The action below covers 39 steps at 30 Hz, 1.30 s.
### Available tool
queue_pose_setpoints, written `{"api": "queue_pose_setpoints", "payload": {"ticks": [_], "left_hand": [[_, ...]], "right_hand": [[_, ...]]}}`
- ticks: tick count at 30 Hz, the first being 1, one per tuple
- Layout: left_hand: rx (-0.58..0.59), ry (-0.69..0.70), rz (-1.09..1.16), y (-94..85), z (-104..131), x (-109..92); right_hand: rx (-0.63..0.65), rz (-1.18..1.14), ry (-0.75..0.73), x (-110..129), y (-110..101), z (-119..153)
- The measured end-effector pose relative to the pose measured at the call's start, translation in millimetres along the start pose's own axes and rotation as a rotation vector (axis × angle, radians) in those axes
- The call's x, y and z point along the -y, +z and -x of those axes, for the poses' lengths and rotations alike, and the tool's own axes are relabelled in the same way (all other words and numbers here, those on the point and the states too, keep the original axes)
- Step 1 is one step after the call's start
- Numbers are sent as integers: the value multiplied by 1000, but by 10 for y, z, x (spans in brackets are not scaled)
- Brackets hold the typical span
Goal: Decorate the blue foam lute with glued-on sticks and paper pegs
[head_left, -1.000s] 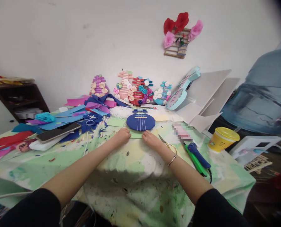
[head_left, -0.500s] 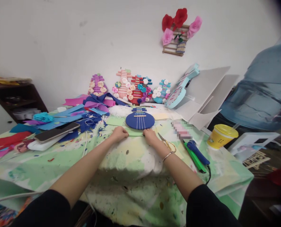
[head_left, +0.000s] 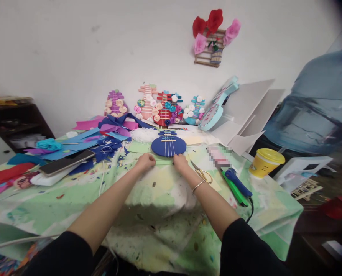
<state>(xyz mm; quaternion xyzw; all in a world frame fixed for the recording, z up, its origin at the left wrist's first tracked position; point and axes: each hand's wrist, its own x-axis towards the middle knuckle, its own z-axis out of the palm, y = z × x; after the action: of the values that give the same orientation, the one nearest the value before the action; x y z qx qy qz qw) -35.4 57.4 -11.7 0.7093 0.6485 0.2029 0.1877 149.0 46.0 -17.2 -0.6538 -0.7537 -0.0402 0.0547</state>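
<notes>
Pinching a light green strip by one end in the left hand and by the other in the right hand, with both curled closed. Stretched crosswise between the two, low over the painted tablecloth, just in front of a blue craft instrument. Lying directly beyond the strip, round body nearest and narrow, stringed neck pointing away. Centred roughly between the hands, though closer to the right one (overlapped by it at the lower edge, too small to tell whether touching). Set just apart from the left one. To the right of the right hand, gold-handled scissors; farther right, side by side, a blue corded tool and a green tool. Behind the neck, to its left, loose white string. Well apart to the left, a phone.
</notes>
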Motion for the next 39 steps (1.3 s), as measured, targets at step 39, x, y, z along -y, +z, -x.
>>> {"api": "queue_pose_setpoints", "payload": {"ticks": [39], "left_hand": [[40, -38, 71, -89, -82, 37]], "right_hand": [[1, -110, -206, -239, 131, -152]]}}
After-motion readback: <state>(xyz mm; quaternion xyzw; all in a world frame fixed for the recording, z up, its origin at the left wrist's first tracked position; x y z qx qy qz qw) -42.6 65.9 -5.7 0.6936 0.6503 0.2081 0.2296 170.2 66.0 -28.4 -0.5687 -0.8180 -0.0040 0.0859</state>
